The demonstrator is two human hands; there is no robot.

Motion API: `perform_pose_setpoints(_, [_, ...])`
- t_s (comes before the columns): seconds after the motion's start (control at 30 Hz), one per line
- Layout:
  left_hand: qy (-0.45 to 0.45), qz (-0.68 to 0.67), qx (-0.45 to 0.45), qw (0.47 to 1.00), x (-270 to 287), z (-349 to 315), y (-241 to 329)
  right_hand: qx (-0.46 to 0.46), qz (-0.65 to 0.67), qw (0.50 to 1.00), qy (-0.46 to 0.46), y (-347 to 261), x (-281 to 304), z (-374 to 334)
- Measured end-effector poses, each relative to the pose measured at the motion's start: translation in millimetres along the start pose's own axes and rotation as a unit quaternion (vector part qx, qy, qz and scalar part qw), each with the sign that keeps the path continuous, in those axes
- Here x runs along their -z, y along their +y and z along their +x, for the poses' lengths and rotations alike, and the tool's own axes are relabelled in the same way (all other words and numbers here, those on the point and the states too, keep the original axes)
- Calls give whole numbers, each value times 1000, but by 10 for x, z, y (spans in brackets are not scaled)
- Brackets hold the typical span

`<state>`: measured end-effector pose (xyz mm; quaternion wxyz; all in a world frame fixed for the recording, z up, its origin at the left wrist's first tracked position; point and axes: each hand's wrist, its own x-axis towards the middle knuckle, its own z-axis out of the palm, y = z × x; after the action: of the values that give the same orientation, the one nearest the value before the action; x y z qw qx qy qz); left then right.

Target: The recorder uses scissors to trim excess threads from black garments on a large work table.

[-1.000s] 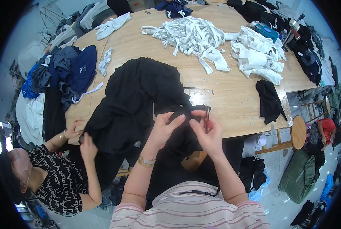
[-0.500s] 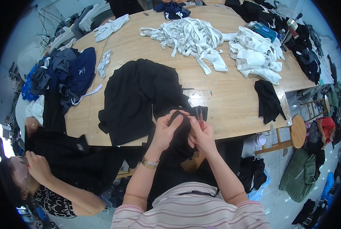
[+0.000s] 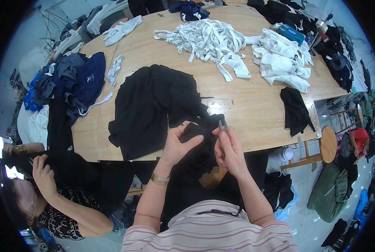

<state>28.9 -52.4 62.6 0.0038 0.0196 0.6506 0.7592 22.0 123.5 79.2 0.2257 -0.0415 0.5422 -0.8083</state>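
Black cloth hangs at the table's near edge, gripped between the thumb and fingers of my left hand. My right hand is closed around a pair of thread snips, whose metal blades point away from me, beside the cloth. Just beyond my hands, a large black garment lies spread on the wooden table. I cannot tell whether the held cloth is part of that garment. The snips' handle is mostly hidden in my right hand.
White strips and folded white pieces lie farther back. A small black piece is on the right. Navy garments are heaped on the left. A co-worker holds black cloth at my left. A wooden stool stands right.
My hands have moved apart; the right one, with the snips, shifted slightly right and down, and the left thumb has lowered. The co-worker has raised their black cloth leftward.
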Motion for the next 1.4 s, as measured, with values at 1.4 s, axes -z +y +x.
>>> perform_pose_setpoints(1.4, [-71,89,-12,993,76,44,112,70,-176,982,-26,60,60,-9])
